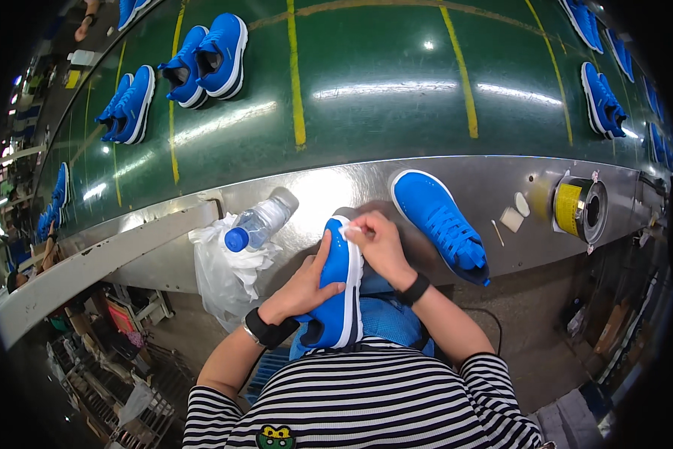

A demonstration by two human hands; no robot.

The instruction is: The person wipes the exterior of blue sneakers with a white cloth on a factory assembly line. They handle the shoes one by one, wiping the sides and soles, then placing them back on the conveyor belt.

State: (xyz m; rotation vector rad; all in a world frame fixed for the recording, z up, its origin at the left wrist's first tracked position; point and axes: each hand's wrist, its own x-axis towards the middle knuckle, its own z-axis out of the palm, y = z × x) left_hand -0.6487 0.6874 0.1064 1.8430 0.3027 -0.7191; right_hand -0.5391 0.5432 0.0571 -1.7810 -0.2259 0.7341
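A blue sneaker point(335, 303) with a white sole rests close to my body, its toe pointing away from me. My left hand point(306, 286) grips it around the upper, thumb and fingers spread across the blue surface. At the toe, my right hand point(381, 245) is closed in a pinch on a small white wad point(345, 227) pressed against the shoe; whether it is cloth or paper, I cannot tell. Another blue sneaker point(437, 217) lies on the metal ledge point(494, 176) to the right of my right hand. Black bands circle both wrists.
A blue-capped plastic bottle point(258, 227) lies by a white plastic bag point(220, 273) at left. On the right are a cotton swab point(497, 232), a pale block point(512, 219) and a yellow-labelled can point(578, 208). Beyond, the green belt point(381, 60) carries several blue sneakers point(223, 56).
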